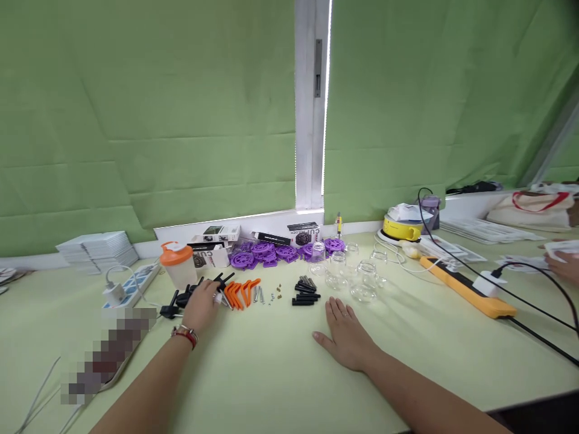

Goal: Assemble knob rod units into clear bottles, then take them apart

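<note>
My left hand (202,306) reaches into the row of black plastic parts (170,308) at the left. Its fingers curl over one black part with a stem (221,280); the fingertips are partly hidden. Just right of that hand lie orange angled pieces (234,295), silver bolts (259,294) and tiny brass-coloured fittings (279,292). My right hand (348,340) lies flat on the table, palm down, fingers extended and holding nothing. Beyond its fingertips are short black rods (305,298). Clear rounded cups (363,283) stand behind and to the right. A pile of purple wheel-like parts (262,254) sits farther back.
Boxes (217,256) and an orange-lidded cup (178,265) stand at the back left. Power strips lie left (136,286) and right (470,289), with trailing cables. A yellow pot (400,228) is at the back right. Another person's hand (563,265) shows at the right edge.
</note>
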Demonstrator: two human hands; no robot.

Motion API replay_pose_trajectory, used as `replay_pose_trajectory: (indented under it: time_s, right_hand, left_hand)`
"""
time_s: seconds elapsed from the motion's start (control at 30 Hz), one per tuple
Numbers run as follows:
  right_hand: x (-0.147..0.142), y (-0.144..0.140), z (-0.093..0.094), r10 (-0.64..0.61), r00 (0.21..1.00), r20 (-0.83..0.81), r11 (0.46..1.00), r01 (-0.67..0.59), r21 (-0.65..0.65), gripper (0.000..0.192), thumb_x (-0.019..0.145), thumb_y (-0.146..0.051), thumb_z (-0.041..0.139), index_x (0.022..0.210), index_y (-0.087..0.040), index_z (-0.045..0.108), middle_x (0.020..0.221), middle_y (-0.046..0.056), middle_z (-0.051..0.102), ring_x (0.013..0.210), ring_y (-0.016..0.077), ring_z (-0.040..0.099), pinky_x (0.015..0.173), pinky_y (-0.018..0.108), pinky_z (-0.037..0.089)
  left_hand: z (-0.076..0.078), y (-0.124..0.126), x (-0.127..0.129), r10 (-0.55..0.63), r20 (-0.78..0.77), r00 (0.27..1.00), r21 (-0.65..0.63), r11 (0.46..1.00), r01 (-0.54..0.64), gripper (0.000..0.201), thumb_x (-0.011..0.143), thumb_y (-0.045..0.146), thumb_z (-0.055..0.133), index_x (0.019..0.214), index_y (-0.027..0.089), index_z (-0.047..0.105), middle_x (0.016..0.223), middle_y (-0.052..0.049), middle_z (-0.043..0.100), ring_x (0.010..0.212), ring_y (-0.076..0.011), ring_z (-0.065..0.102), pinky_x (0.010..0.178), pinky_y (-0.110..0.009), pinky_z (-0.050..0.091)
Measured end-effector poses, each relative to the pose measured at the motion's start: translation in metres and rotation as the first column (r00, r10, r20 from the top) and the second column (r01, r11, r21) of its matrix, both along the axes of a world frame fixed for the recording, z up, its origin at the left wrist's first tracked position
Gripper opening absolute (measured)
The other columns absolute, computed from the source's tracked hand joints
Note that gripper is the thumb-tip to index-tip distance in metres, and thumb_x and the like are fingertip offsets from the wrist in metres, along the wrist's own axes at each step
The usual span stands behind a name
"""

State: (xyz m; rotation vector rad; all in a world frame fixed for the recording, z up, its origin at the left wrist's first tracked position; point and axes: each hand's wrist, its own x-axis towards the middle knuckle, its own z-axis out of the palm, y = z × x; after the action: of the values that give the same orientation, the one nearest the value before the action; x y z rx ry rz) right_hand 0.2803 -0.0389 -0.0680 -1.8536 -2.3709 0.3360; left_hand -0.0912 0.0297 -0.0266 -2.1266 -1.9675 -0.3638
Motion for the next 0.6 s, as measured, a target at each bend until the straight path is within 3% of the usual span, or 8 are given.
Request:
replay_pose_trajectory:
  time_s: [0.13,0.2,0.23,0.3,0.37,0.4,0.5,0.6]
  right_hand:
    - [0.002,-0.001,0.006,-0.012,0.992,-0.124,1.0,0.014,0.017,0.09,0.085,-0.068,0.023,0.147,-0.004,0.009,0.154,0.015,0.004,0.142,0.0308,0.001,0.115,0.047,0.008]
    - [0.005,-0.002,0.012,-0.038,0.961,-0.275,0.983,0.085,0.16,0.083,0.09,-0.059,0.027,0.148,-0.007,-0.003,0.155,0.014,0.003,0.142,0.0278,0.004,0.114,0.046,0.015]
    - [0.008,-0.002,0.016,-0.04,0.93,-0.365,0.952,0.146,0.27,0.08,0.092,-0.053,0.029,0.147,-0.009,-0.01,0.155,0.014,0.004,0.142,0.0262,0.007,0.113,0.046,0.019]
    - [0.014,-0.001,0.023,0.01,0.857,-0.514,0.825,0.284,0.489,0.078,0.094,-0.041,0.031,0.144,-0.013,-0.021,0.154,0.015,0.01,0.14,0.0242,0.016,0.111,0.047,0.023]
    - [0.018,-0.001,0.026,0.094,0.817,-0.569,0.699,0.353,0.622,0.08,0.093,-0.033,0.036,0.143,-0.016,-0.025,0.15,0.017,0.022,0.134,0.0249,0.031,0.107,0.05,0.028]
    - [0.019,-0.001,0.027,0.128,0.814,-0.566,0.672,0.348,0.653,0.081,0.092,-0.03,0.039,0.143,-0.017,-0.024,0.146,0.017,0.029,0.129,0.0254,0.038,0.105,0.05,0.031]
    - [0.016,-0.002,0.024,0.231,0.854,-0.467,0.719,0.174,0.673,0.075,0.09,-0.022,0.044,0.147,-0.018,-0.004,0.13,0.016,0.047,0.112,0.0251,0.049,0.095,0.047,0.041]
    - [0.005,-0.005,0.017,0.446,0.859,-0.252,0.728,-0.185,0.66,0.049,0.087,-0.014,0.044,0.135,-0.018,0.036,0.114,0.014,0.056,0.102,0.0242,0.052,0.087,0.042,0.046]
  left_hand:
    - [0.003,0.04,-0.006,0.033,-0.087,0.996,-0.026,0.999,-0.035,0.062,0.073,0.006,0.042,0.133,0.018,0.046,0.139,-0.015,0.045,0.122,-0.0326,0.044,0.097,-0.05,0.033]
    - [0.001,0.051,-0.007,-0.004,-0.121,0.993,-0.068,0.998,-0.004,0.064,0.071,0.002,0.042,0.131,0.023,0.049,0.136,-0.01,0.05,0.12,-0.0302,0.046,0.097,-0.049,0.031]
    - [0.0,0.055,-0.008,-0.025,-0.135,0.991,-0.085,0.996,0.014,0.063,0.071,0.002,0.041,0.129,0.025,0.05,0.134,-0.009,0.052,0.119,-0.0291,0.047,0.096,-0.049,0.031]
    - [-0.001,0.06,-0.01,-0.06,-0.158,0.986,-0.111,0.993,0.043,0.061,0.072,0.002,0.04,0.127,0.024,0.053,0.131,-0.01,0.055,0.119,-0.029,0.048,0.095,-0.048,0.031]
    - [0.0,0.064,-0.012,-0.087,-0.179,0.98,-0.13,0.989,0.064,0.057,0.072,0.002,0.04,0.122,0.022,0.057,0.131,-0.011,0.054,0.119,-0.0297,0.048,0.094,-0.048,0.031]
    - [0.002,0.065,-0.012,-0.1,-0.188,0.977,-0.139,0.988,0.075,0.055,0.072,0.002,0.039,0.12,0.022,0.059,0.131,-0.011,0.054,0.118,-0.0295,0.049,0.094,-0.048,0.031]
    - [0.006,0.066,-0.014,-0.129,-0.213,0.969,-0.159,0.983,0.096,0.049,0.072,0.001,0.038,0.11,0.02,0.063,0.126,-0.012,0.057,0.113,-0.0285,0.053,0.091,-0.046,0.033]
    - [0.009,0.064,-0.015,-0.137,-0.233,0.963,-0.164,0.981,0.1,0.045,0.071,0.0,0.039,0.105,0.016,0.064,0.121,-0.014,0.059,0.11,-0.0289,0.055,0.087,-0.044,0.036]
